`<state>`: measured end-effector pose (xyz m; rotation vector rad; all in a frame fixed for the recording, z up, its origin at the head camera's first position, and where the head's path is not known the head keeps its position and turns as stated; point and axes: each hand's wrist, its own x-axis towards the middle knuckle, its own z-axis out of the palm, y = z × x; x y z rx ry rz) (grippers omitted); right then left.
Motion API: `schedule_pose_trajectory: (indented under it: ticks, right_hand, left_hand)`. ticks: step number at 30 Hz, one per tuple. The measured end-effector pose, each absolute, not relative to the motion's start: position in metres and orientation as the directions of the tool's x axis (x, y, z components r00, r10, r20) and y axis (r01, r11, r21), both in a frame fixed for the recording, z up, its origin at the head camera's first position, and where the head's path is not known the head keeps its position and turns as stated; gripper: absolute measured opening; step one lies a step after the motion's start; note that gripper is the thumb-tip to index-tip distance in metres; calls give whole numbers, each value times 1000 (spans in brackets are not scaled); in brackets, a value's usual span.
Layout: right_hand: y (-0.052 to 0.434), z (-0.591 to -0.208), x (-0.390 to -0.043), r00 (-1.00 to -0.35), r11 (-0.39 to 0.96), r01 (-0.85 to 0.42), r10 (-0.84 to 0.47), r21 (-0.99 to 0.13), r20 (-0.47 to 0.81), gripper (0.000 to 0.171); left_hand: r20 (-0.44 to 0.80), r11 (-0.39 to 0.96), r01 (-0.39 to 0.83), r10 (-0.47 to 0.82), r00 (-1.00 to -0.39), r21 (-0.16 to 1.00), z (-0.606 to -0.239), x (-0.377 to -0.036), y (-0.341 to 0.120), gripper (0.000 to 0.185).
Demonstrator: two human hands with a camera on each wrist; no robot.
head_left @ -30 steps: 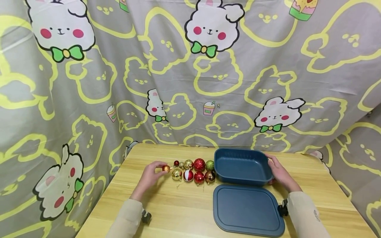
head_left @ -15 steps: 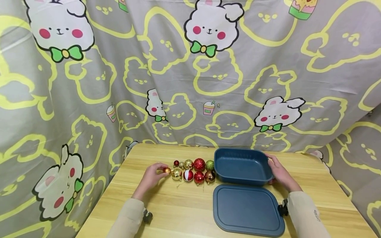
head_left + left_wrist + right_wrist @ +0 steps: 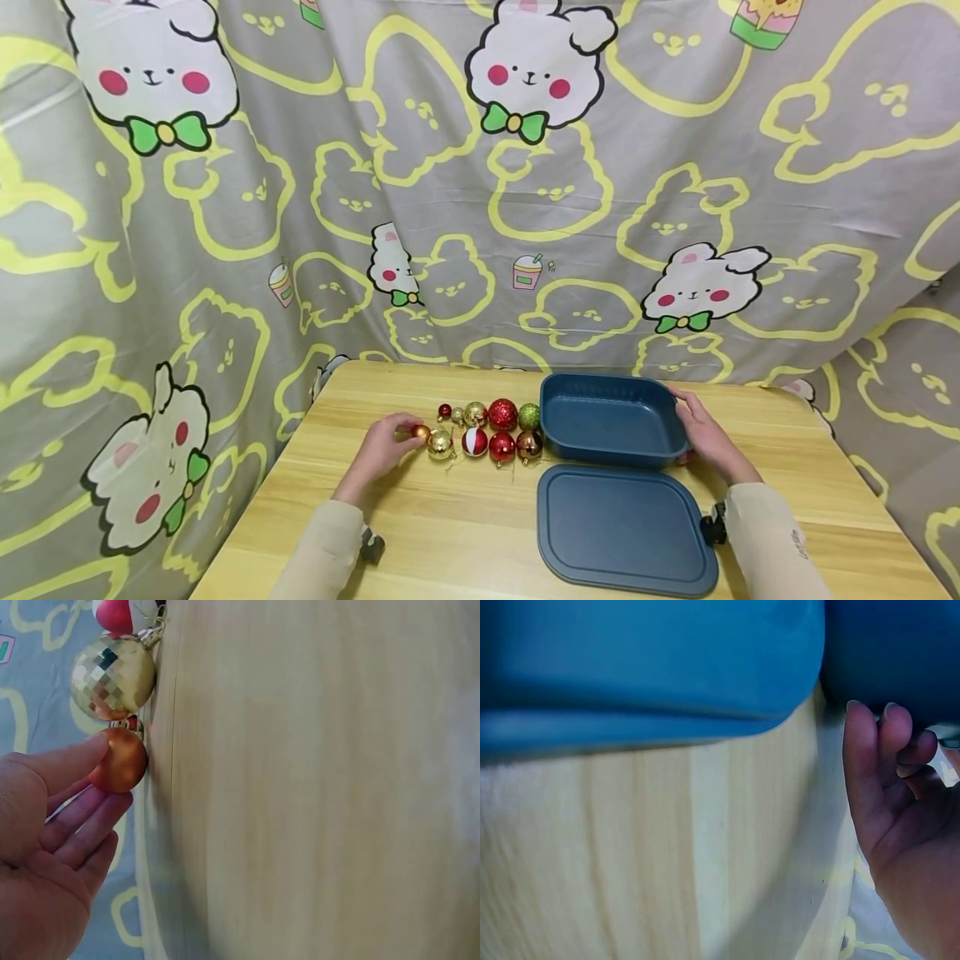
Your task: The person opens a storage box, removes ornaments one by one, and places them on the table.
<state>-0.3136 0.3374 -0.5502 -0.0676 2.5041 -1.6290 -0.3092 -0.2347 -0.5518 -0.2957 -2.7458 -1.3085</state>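
My left hand (image 3: 386, 446) pinches a small copper-orange Christmas bauble (image 3: 120, 761) between thumb and fingers. Its cap end meets a gold mirrored bauble (image 3: 114, 679) at the left end of the front row. Several other baubles stand in two rows towards the box, among them a red-and-white one (image 3: 474, 442), a glittery red one (image 3: 502, 414) and a green one (image 3: 528, 416). My right hand (image 3: 705, 437) holds the right end of a deep dark-blue box (image 3: 611, 450); fingertips (image 3: 861, 712) lie against its outer wall in the right wrist view. Nothing shows inside the box.
A flat blue-grey lid (image 3: 626, 529) lies on the wooden table (image 3: 450, 533) just in front of the box. A patterned grey curtain (image 3: 465, 325) hangs along the back and sides of the table.
My left hand has drawn the copper-orange bauble slightly towards me, level with the front row. The gold mirrored bauble has shifted slightly left and nearer. The right hand and box stay put.
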Motion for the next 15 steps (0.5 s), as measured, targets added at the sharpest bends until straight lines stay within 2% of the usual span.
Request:
schedule_pose_trajectory:
  ticks: [15]
  right_hand:
    - [339,-552,-314,-988,417,45,-118,-908,-104,59]
  left_hand:
    - [161,678,230,165,-973,698,-550,-308,-232,29]
